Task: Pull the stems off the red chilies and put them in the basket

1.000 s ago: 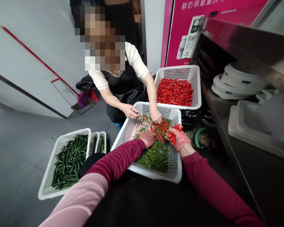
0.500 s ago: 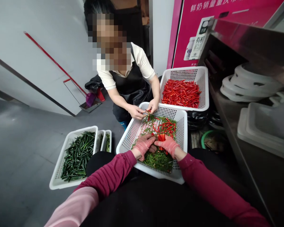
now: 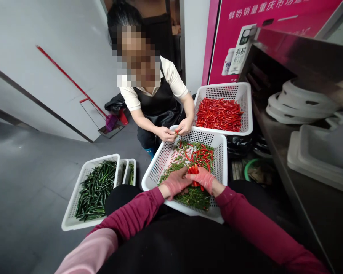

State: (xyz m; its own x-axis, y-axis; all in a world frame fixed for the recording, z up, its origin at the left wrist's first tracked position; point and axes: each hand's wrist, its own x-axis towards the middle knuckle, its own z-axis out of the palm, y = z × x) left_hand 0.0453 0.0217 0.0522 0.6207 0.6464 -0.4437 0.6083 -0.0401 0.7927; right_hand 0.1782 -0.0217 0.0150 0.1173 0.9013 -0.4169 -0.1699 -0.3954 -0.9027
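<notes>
My right hand (image 3: 203, 179), in a pink fingerless glove, is closed round a bunch of red chillies (image 3: 193, 171). My left hand (image 3: 177, 182), gloved the same way, meets it at the near side of the bunch. Its fingers are drawn together, and what they pinch is hidden. Both hands are over a white perforated basket (image 3: 151, 173). Green chilli stems (image 3: 193, 199) lie beneath them, with loose red chillies (image 3: 202, 156) just beyond. Across the basket, a co-worker's hands (image 3: 174, 131) hold a small red chilli with a green stem.
Behind stands a basket (image 3: 249, 110) of red chillies (image 3: 220, 114). At left on the floor, a basket (image 3: 70, 213) holds green chillies (image 3: 97, 190). A metal shelf (image 3: 277, 152) with pale lids (image 3: 303, 101) borders the right. A long-handled dustpan (image 3: 111, 129) leans by the wall.
My left hand has shifted slightly down and turned, showing more of its back. The red bunch in my right hand shows more plainly. The view has tilted slightly.
</notes>
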